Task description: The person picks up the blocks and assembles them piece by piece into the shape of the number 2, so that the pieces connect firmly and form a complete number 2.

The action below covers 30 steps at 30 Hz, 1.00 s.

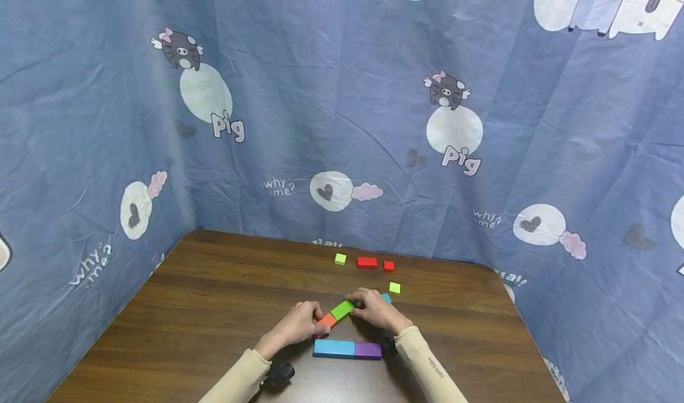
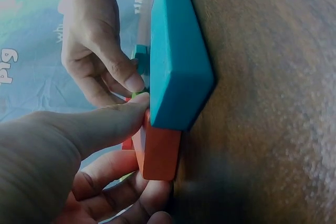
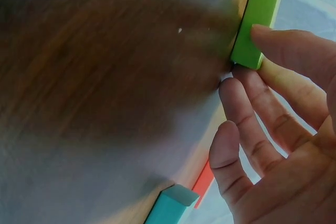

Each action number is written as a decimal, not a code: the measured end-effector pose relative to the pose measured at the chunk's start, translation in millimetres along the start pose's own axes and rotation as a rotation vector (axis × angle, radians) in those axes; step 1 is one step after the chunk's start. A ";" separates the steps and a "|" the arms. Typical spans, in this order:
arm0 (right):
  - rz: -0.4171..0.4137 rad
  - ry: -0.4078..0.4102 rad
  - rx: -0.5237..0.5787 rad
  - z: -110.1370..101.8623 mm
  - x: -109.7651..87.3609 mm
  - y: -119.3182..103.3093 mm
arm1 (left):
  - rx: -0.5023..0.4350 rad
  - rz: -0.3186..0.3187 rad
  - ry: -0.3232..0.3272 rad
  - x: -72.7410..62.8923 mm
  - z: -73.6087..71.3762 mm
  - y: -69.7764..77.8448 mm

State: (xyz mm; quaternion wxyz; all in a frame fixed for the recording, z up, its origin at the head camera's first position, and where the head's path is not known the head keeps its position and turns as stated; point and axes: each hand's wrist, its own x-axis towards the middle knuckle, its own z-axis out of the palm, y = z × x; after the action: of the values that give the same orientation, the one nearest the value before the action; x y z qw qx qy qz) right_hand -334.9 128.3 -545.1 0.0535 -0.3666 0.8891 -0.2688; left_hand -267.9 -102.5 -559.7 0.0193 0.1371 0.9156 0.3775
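An orange block (image 1: 325, 322) and a green block (image 1: 342, 310) lie end to end on the table, slanting up to the right. My left hand (image 1: 297, 324) grips the orange block, thumb on one side and fingers on the other, as the left wrist view shows. At the far end of the green block (image 3: 260, 19), my right hand (image 1: 378, 311) pinches it between thumb and fingers. Nearer to me lies a blue block (image 1: 333, 348) with a purple block (image 1: 368, 350) against its right end. A teal block (image 1: 386, 298) shows partly behind the right hand.
Towards the back of the wooden table (image 1: 240, 272) lie a long red block (image 1: 367, 263), a small red block (image 1: 389, 266) and two small lime blocks, one at the back (image 1: 340, 259) and one nearer (image 1: 395, 288). A blue patterned curtain (image 1: 342, 124) hangs behind the table.
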 end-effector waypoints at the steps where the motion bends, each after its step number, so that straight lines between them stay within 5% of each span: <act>1: 0.000 0.000 0.002 0.0 0.2 -0.2 | 0.003 0.000 0.002 0.0 0.2 0.0; 19: 0.006 0.007 0.006 -0.8 1.2 -3.3 | -0.001 -0.012 0.002 0.8 -0.5 -0.4; 30: 0.020 0.050 0.103 1.9 -4.0 2.8 | 0.019 0.017 0.021 -0.4 0.6 -1.4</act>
State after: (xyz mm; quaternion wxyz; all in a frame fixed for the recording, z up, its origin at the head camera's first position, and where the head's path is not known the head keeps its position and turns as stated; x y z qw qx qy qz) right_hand -333.2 131.8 -548.6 0.0526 -0.3474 0.8789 -0.3226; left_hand -267.8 -103.1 -561.1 0.0055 0.1410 0.9180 0.3705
